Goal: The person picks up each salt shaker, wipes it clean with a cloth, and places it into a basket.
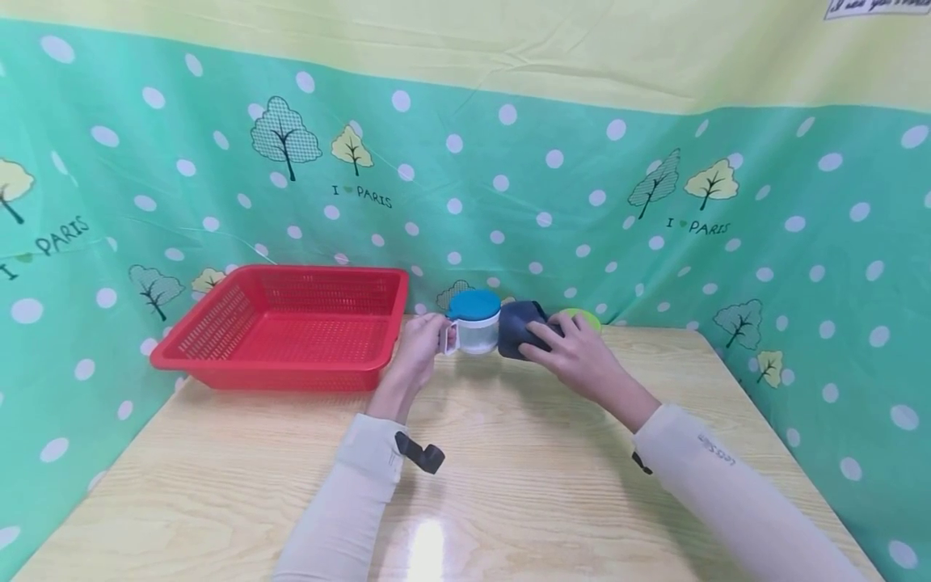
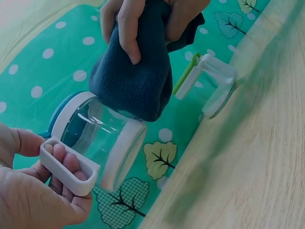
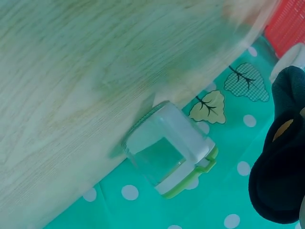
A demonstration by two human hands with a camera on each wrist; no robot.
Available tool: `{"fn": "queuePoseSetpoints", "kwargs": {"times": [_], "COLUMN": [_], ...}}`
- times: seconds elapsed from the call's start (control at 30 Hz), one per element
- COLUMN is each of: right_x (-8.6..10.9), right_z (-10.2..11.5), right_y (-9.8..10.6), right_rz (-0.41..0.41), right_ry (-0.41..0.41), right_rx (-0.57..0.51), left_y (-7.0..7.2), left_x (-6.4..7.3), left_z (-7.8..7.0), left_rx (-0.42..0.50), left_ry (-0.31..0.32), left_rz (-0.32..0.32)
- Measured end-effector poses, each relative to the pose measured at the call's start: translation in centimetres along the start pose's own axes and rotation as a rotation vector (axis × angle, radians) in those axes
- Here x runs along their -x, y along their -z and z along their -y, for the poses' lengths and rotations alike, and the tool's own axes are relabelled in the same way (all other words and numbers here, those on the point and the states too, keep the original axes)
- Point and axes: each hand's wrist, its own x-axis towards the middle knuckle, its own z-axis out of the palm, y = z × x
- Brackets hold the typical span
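By its white handle (image 2: 69,168), my left hand (image 1: 420,346) holds a clear seasoning jar (image 1: 478,334) with a blue lid (image 1: 474,305), raised a little off the table. The fingers go through the handle's loop. My right hand (image 1: 578,360) grips a folded dark blue cloth (image 2: 131,71) against the clear side of that jar. In the right wrist view the cloth (image 3: 279,176) fills the right edge and hides most of the jar. A second clear jar with a green lid (image 3: 190,179) stands behind my right hand, mostly covered in the head view.
To the left, a red plastic basket (image 1: 291,376) with slotted sides sits on the wooden table (image 1: 509,485). A green dotted curtain (image 1: 451,202) with tree prints hangs behind the table's back edge and along both sides.
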Motion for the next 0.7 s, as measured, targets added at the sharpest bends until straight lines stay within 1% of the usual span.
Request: {"fn": "queuePoseSetpoints", "kwargs": {"times": [0.23,0.4,0.53,0.7], "right_x": [-0.2,-0.5,-0.6,-0.8], "right_z": [0.8,1.4,1.9,2.5], "right_y": [-0.1,-0.4,-0.4,-0.2], "right_rz": [-0.061,-0.109,-0.121,-0.117], "right_ry": [0.012,0.033,0.058,0.089], "right_rx": [0.004,-0.008,-0.014,-0.011], "left_y": [-0.1,0.0,-0.1,-0.3], "left_x": [0.0,0.0,0.0,0.1], "left_z": [0.1,0.1,0.1,0.0], "left_rx": [0.007,0.023,0.006,0.012], "left_ry": [-0.01,-0.002,0.003,-0.008], "left_rz": [-0.006,-0.008,-0.018,-0.009]}}
